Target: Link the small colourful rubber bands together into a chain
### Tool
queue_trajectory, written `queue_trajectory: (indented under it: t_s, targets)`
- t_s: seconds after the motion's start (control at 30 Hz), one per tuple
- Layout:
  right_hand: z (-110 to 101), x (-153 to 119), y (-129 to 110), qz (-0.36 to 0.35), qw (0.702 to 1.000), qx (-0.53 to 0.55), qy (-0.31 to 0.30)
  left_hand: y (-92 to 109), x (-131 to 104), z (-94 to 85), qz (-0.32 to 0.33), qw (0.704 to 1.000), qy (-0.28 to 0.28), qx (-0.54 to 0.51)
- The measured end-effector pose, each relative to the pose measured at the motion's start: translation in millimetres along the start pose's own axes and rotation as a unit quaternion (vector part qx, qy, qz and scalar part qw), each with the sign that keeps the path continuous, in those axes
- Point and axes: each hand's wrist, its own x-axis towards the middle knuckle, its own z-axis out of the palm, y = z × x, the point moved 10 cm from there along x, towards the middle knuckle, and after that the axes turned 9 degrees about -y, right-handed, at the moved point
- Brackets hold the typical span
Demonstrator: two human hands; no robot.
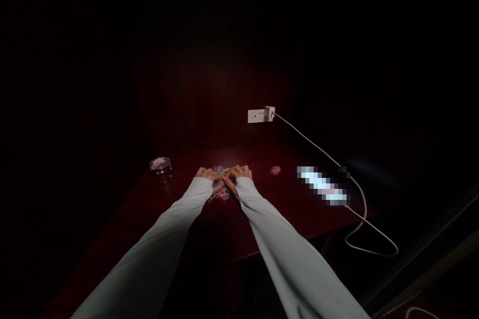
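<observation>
A pile of small colourful bands (pixel 223 195) lies on the dark red table, partly covered by my hands. My left hand (pixel 210 177) rests at the pile's left side with its fingers curled inward. From the right, my right hand (pixel 238 176) meets it over the pile, fingers bent and thumb close to the left thumb. Whether anything is pinched between the fingers is too small and dark to tell. A separate little heap of pink bands (pixel 276 170) sits to the right of my right hand.
A clear round jar (pixel 160 165) with a patterned lid stands at the left. On the right lies a bright, pixelated device (pixel 322 185) with a white cable (pixel 318 147) running to a charger (pixel 269 113) in the wall socket (pixel 256 116). The table's front edge (pixel 258 251) shows below.
</observation>
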Motion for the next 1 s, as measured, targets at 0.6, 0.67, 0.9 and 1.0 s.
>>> queue_trajectory:
  t_s: [0.6,0.67,0.9,1.0]
  targets:
    - [2.8,3.4,4.7,0.013,1.000,0.015,-0.006,-3.1,-1.2,0.1,-0.020,1.000,0.006,-0.001]
    - [1.6,1.9,2.4,0.005,1.000,0.008,-0.009,-2.1,-1.4,-0.7,-0.017,1.000,0.000,-0.005]
    - [3.7,1.0,-6.9,-0.039,0.998,-0.038,-0.026,-6.7,-2.4,-0.1,-0.035,0.999,-0.004,-0.031]
    - [2.3,0.7,-11.2,-0.053,0.997,-0.048,-0.030,-6.1,-2.4,0.6,-0.027,0.999,-0.003,-0.027]
